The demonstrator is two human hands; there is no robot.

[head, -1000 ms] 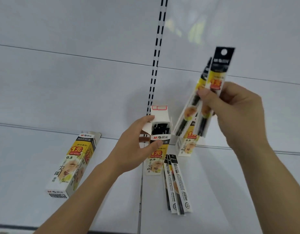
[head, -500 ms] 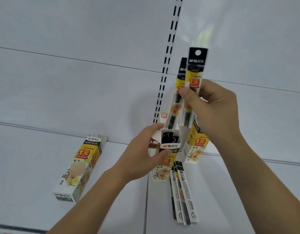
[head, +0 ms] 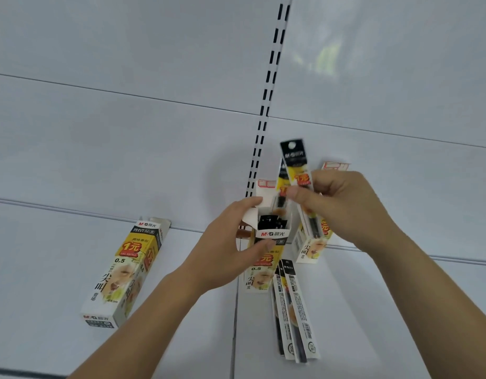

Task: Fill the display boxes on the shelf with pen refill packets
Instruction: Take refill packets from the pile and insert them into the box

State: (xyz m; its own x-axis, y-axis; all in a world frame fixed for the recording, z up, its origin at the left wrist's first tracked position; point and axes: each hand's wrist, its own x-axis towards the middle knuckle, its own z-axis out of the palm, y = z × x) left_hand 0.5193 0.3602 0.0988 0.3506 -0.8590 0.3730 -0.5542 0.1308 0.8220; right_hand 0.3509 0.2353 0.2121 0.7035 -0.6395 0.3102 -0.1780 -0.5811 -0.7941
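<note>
An upright yellow-and-white display box (head: 266, 258) stands on the white shelf (head: 72, 269) with its top flap open and dark packet tops showing inside. My left hand (head: 231, 250) grips the box near its opening. My right hand (head: 343, 206) pinches two long pen refill packets (head: 296, 170), black at the top and yellow below. Their lower ends reach down into the box mouth. A second display box (head: 313, 242) stands just behind, partly hidden by my right hand.
A third display box (head: 127, 272) lies flat on the shelf at the left. A few loose refill packets (head: 293, 310) lie on the shelf in front of the held box. A slotted upright (head: 266, 105) runs up the white back panel.
My right hand has brought the two packets from up on the right down and left, lowering their ends into the open box. My left hand keeps its grip on the box.
</note>
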